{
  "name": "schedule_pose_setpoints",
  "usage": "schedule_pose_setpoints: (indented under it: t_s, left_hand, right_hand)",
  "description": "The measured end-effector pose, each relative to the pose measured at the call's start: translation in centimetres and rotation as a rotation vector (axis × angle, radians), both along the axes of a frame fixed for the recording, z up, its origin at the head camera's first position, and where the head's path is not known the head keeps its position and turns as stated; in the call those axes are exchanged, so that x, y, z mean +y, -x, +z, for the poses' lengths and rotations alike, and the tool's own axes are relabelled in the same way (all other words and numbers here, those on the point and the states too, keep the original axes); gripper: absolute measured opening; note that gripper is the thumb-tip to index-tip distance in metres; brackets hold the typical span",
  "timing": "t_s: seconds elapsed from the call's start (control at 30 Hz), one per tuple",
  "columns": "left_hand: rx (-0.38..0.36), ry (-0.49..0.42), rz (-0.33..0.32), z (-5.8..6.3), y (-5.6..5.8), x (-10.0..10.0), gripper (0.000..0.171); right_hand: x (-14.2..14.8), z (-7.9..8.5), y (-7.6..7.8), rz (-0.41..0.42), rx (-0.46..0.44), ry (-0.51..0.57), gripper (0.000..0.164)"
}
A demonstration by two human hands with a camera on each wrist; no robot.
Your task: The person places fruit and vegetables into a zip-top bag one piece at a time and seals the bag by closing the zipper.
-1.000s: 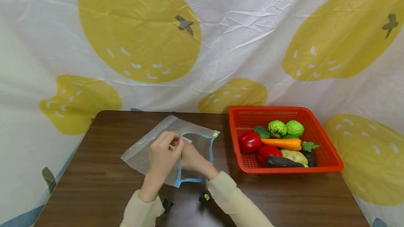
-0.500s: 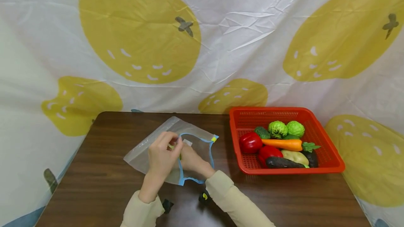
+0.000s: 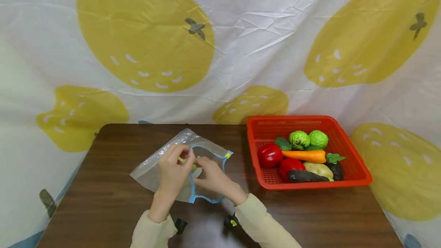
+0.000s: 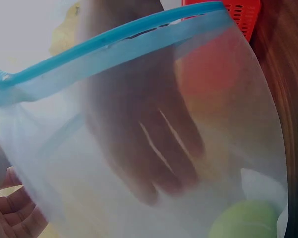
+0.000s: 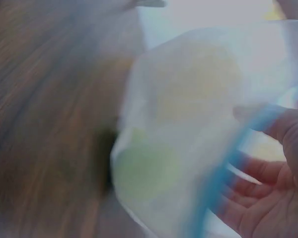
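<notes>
— Where was the clear bag (image 3: 146, 173) held?
— It was held at a slant over the left part of the tabletop (image 3: 103, 186), with its mouth, edged by a blue rim (image 3: 191, 192), turned toward the right. At the far end of the rim a yellow tab (image 3: 228, 155) could be seen.
— And how was the grip of the left hand (image 3: 172, 169) set?
— Finger and thumb were brought together there, and the edge of the bag was pinched between them.
— What of the right hand (image 3: 215, 178)?
— Its thumb and fingers were held apart at the mouth of the bag. In the left wrist view the fingers were seen through the film, stretched nearly straight.
— What was contained in the bag?
— A rounded green thing (image 4: 246, 220) was shown low down, with a pale piece (image 4: 260, 186) against it. Its kind could not be told, as it was blurred by the film.
— What was placed nearby?
— To the right a red basket (image 3: 317, 185) was set, and in it a carrot (image 3: 304, 156), red peppers (image 3: 270, 155) and a dark eggplant (image 3: 306, 176) were heaped.
</notes>
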State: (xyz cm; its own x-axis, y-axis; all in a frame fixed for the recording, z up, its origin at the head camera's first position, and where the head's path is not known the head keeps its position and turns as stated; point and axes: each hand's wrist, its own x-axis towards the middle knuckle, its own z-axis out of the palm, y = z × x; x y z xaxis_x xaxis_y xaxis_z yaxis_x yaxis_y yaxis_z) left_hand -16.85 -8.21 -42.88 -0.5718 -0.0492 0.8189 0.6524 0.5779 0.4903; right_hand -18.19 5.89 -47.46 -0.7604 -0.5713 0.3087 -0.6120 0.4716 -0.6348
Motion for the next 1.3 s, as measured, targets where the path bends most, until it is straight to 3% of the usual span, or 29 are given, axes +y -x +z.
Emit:
schedule_pose_setpoints:
  t_s: [0.13, 0.27, 0.5, 0.67, 0.77, 0.87, 1.03, 1.3]
  left_hand:
    - [0.008, -0.004, 0.007, 0.1, 0.1, -0.1, 0.007]
    - [0.018, -0.016, 0.009, 0.2, 0.2, -0.1, 0.008]
    - [0.017, -0.034, 0.007, 0.1, 0.1, -0.3, 0.008]
    - [0.011, -0.043, 0.001, 0.1, 0.1, -0.3, 0.009]
    - [0.003, -0.044, -0.005, 0.0, 0.1, -0.3, 0.009]
    - [0.0, -0.05, -0.011, 0.0, 0.2, -0.3, 0.01]
    - [0.007, -0.057, -0.016, -0.1, 0.3, -0.3, 0.01]
    - [0.031, -0.045, -0.028, -0.1, 0.2, 0.2, 0.011]
  right_hand:
    - [2.4, 1.9, -1.7, 0.048, -0.057, 0.111, 0.027]
    - [5.3, 3.5, -2.8, 0.021, -0.103, 0.182, 0.023]
    - [11.6, 4.6, -2.4, -0.244, -0.058, 0.268, 0.028]
    - [17.6, 4.2, -2.1, -0.451, 0.008, 0.228, 0.03]
    - [21.0, 3.8, -2.4, -0.516, -0.015, 0.162, 0.032]
    - [23.5, 3.5, -3.1, -0.507, -0.076, 0.079, 0.032]
    - [25.5, 3.3, -3.9, -0.409, -0.167, 0.013, 0.032]
    - [26.8, 2.8, -3.9, -0.347, -0.166, -0.11, 0.028]
